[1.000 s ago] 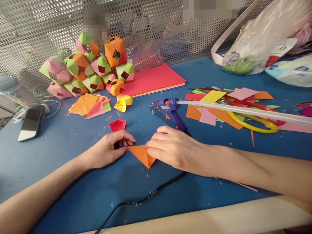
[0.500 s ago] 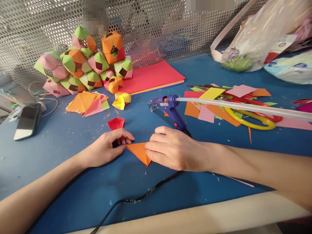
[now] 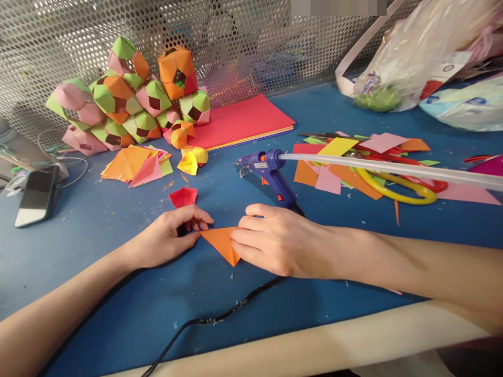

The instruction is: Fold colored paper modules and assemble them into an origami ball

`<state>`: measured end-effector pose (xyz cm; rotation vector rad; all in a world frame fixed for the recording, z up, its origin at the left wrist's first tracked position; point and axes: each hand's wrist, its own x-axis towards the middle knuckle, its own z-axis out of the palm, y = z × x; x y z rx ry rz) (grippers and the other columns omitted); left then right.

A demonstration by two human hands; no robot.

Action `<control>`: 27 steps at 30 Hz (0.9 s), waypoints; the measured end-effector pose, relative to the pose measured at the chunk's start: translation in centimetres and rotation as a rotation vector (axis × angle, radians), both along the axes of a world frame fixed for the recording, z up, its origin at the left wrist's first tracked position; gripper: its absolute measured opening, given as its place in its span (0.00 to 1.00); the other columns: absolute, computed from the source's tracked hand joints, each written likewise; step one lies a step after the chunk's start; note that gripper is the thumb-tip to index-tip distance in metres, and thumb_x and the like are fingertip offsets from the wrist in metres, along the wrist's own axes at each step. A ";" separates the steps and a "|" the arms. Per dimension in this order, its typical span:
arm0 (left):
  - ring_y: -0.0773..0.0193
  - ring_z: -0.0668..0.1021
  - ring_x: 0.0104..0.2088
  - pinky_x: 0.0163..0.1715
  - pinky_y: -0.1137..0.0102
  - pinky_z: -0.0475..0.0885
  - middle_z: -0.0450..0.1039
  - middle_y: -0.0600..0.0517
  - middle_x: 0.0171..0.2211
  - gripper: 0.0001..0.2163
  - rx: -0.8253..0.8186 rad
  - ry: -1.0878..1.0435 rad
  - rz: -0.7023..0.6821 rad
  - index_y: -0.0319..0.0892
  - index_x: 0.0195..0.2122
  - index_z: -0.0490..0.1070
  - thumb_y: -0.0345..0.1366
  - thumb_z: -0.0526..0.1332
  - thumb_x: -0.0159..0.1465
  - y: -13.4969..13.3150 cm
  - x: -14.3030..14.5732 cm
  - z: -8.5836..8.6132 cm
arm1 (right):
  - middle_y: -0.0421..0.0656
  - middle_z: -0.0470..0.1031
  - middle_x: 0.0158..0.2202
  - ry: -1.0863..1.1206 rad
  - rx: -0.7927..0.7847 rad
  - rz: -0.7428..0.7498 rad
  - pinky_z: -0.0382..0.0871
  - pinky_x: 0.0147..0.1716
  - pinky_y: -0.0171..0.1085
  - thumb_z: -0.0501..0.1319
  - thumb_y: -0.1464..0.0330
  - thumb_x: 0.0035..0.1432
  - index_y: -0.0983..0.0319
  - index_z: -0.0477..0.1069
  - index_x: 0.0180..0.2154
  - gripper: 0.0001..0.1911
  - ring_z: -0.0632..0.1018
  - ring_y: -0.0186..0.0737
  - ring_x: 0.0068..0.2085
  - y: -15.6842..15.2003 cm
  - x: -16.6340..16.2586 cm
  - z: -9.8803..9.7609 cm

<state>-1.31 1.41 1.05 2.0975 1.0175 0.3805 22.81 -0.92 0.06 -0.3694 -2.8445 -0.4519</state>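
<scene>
A folded orange paper triangle [image 3: 220,243] lies on the blue table between my hands, its point toward me. My left hand [image 3: 170,235] pinches its left corner between thumb and fingers. Over the right part rests my right hand [image 3: 277,238], its fingers closed on the paper and hiding that corner. A small red folded paper piece [image 3: 183,197] sits just beyond my left hand. Behind my right hand a blue glue gun [image 3: 271,173] lies on its side, nozzle to the left, with a long clear glue stick [image 3: 353,162] out of its back.
Folded paper balls [image 3: 118,99] are stacked at the back left beside red paper sheets [image 3: 243,120]. Folded orange and pink pieces [image 3: 131,162] lie before them. To the right are paper scraps, yellow-handled scissors [image 3: 396,196] and a plastic bag [image 3: 393,73]. A phone [image 3: 37,196] lies left; a black cord [image 3: 212,319] runs in front.
The view has shifted slightly, so everything sits a little further left. Both hands keep their places on the orange paper, with hardly any movement.
</scene>
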 end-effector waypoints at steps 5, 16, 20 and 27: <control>0.70 0.72 0.33 0.34 0.74 0.68 0.71 0.54 0.34 0.12 -0.024 0.011 -0.013 0.43 0.43 0.68 0.25 0.54 0.59 0.1 -0.1 0.0 | 0.42 0.68 0.26 -0.016 0.009 0.007 0.52 0.33 0.39 0.50 0.77 0.61 0.64 0.69 0.30 0.12 0.65 0.37 0.28 -0.2 0.1 0.3; 0.71 0.71 0.33 0.34 0.75 0.68 0.71 0.55 0.34 0.13 0.012 0.011 -0.005 0.44 0.42 0.68 0.24 0.54 0.58 0.0 -0.1 -0.1 | 0.41 0.69 0.25 -0.068 0.035 0.008 0.48 0.30 0.38 0.51 0.77 0.59 0.64 0.69 0.32 0.10 0.65 0.36 0.26 -0.6 0.0 0.7; 0.71 0.71 0.32 0.34 0.74 0.69 0.71 0.55 0.34 0.13 0.024 0.016 -0.007 0.44 0.42 0.68 0.24 0.54 0.58 0.0 -0.1 -0.2 | 0.42 0.71 0.27 -0.105 0.039 0.005 0.50 0.30 0.39 0.50 0.77 0.59 0.64 0.70 0.33 0.11 0.67 0.37 0.27 -0.9 0.0 0.7; 0.70 0.72 0.32 0.34 0.75 0.69 0.72 0.55 0.34 0.14 0.092 0.034 0.003 0.44 0.42 0.68 0.24 0.53 0.57 -0.1 0.0 -0.2 | 0.47 0.74 0.32 -0.175 0.091 -0.005 0.56 0.33 0.41 0.50 0.76 0.58 0.66 0.72 0.36 0.12 0.70 0.40 0.30 -1.6 -0.1 1.0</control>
